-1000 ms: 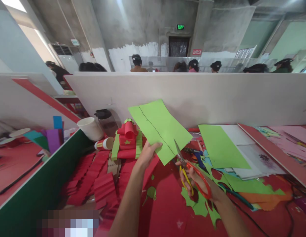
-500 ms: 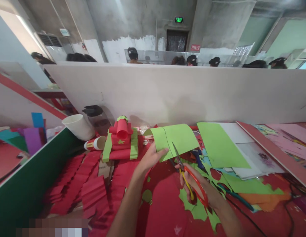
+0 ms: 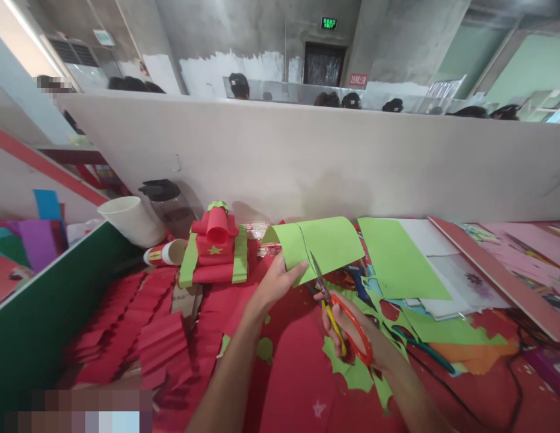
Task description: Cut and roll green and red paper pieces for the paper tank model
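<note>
Green paper sheet (image 3: 322, 243) w/ a dark pen line is held above the red tabletop (image 3: 289, 373), centre of view, far end curling over toward the white partition (image 3: 307, 156).

L to R:

- Green divider wall (image 3: 45, 313) at far left; white paper cup (image 3: 133, 219) lies tilted on its top edge, dark-lidded jar (image 3: 165, 198) just behind.
- Cardboard tube (image 3: 166, 252) lies on its side beside the cup.
- Folded red paper strips (image 3: 144, 337) spread over the tabletop below.
- Red paper model w/ green bands and a star (image 3: 214, 246) stands near the partition.
- Left hand (image 3: 277, 279): closed on the sheet's near-left edge, thumb on top, fingers under. Holds the sheet up.
- Scissors (image 3: 338, 316), yellow/red handles: blades point up-left, tips touching the sheet's near edge, just right of the pen line.
- Right hand (image 3: 352, 328): fingers through the scissor loops, gripping them. Blade gap looks narrow; exact opening can't be told.
- Green offcuts (image 3: 352, 373) lie under the right hand.
- Second green sheet (image 3: 399, 258) lies flat on white paper (image 3: 446, 270), right of centre.
- Red board (image 3: 496, 276) runs diagonally at far right.

Step in hand (judged): cut is at entry, blades at the paper edge, most of the line uncut.

Next move calls for: blades lined up w/ the pen line, sheet kept taut by the left hand, paper fed steadily into the blades. Risk: curled far end may pull the cut off line.
</note>
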The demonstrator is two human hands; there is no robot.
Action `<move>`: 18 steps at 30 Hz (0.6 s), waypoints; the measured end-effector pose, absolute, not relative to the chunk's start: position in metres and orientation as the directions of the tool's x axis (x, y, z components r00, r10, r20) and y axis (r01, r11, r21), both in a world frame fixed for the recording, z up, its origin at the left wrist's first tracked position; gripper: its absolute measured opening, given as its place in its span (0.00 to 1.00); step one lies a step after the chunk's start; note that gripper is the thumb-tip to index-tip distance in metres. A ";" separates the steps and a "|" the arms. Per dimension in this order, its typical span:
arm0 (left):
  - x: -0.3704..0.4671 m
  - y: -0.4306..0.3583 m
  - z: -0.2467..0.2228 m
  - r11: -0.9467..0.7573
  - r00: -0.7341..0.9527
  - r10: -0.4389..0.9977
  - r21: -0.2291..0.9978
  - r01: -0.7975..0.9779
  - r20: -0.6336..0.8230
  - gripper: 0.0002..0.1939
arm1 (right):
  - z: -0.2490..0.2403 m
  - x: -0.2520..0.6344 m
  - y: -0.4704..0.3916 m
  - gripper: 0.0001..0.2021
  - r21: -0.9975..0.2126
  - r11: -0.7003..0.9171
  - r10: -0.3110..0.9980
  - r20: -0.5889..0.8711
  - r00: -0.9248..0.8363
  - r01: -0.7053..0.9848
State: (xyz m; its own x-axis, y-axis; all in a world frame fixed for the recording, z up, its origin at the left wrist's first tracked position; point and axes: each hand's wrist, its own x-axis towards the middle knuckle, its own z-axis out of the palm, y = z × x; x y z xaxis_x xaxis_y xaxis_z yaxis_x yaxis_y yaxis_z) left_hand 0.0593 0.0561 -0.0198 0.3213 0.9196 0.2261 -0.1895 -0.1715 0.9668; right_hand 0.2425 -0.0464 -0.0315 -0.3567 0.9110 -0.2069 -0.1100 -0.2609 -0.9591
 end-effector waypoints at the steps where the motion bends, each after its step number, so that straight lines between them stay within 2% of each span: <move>1: 0.059 0.056 -0.020 -0.184 0.321 0.917 0.965 -0.190 0.238 0.25 | -0.031 0.242 -0.046 0.24 -0.959 -0.257 0.909 -0.200 -0.365 -0.115; 6: 0.058 0.058 -0.022 -0.236 0.332 0.899 0.955 -0.182 0.286 0.25 | -0.025 0.240 -0.047 0.24 -0.961 -0.259 0.907 -0.207 -0.367 -0.100; 18: 0.058 0.058 -0.023 -0.225 0.325 0.904 0.956 -0.189 0.277 0.25 | -0.025 0.239 -0.047 0.26 -0.949 -0.283 0.901 -0.214 -0.377 -0.139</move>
